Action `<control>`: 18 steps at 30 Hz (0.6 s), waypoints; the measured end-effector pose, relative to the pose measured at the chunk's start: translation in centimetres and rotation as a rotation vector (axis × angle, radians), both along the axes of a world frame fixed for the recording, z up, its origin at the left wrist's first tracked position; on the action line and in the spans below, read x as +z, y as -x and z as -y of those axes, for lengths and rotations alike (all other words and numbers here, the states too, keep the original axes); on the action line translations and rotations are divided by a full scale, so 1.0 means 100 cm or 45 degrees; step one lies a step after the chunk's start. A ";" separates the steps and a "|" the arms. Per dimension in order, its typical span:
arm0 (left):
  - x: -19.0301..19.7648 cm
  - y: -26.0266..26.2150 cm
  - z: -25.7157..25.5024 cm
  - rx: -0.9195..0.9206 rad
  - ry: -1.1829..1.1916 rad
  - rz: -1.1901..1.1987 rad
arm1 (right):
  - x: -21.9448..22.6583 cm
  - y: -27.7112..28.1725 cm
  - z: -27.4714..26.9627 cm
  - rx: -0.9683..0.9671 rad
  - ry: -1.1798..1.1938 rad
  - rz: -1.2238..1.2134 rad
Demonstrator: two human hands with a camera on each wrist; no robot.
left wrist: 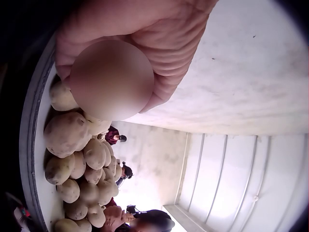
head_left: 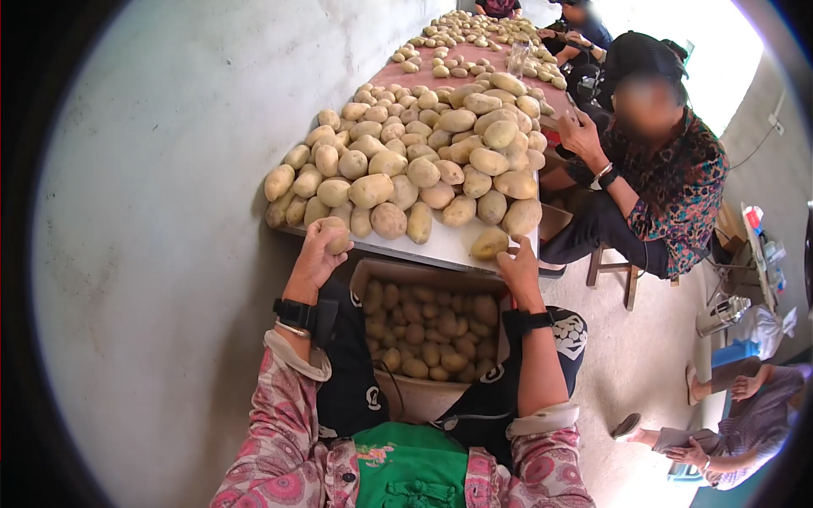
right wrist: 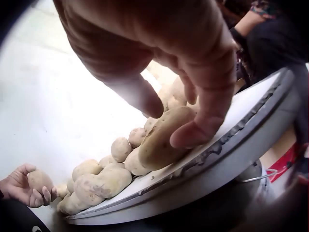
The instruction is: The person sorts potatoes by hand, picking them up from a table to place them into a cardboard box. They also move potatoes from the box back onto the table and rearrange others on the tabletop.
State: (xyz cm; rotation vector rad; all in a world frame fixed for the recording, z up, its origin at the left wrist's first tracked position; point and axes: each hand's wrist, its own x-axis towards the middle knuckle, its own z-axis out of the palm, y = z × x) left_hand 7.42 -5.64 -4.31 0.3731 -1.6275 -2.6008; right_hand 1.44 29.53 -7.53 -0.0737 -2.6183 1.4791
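Note:
My left hand (head_left: 318,256) holds a potato (head_left: 338,234) just off the near left corner of the table (head_left: 445,245). In the left wrist view that potato (left wrist: 113,79) is a blurred round shape between the thumb and fingers. At the table's front right, my right hand (head_left: 519,269) has its curled thumb and fingers about the end of another potato (head_left: 488,244). The right wrist view shows that potato (right wrist: 161,142) lying close to the table edge, a fingertip (right wrist: 186,136) over its side. A large potato heap (head_left: 398,161) spreads behind both hands.
A box of smaller potatoes (head_left: 432,330) stands between my knees, below the table edge. A wall (head_left: 169,212) runs along the left. A person in a patterned top (head_left: 677,182) sits at the table's right; another person (head_left: 745,423) sits lower right. More potatoes (head_left: 461,32) lie farther back.

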 end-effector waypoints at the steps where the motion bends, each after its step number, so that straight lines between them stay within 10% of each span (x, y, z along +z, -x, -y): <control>1: 0.002 -0.002 0.000 0.026 0.015 0.016 | -0.005 0.004 0.000 -0.014 0.096 0.066; 18: 0.010 -0.007 -0.005 -0.013 -0.005 -0.151 | -0.013 0.020 0.029 0.031 0.046 -0.152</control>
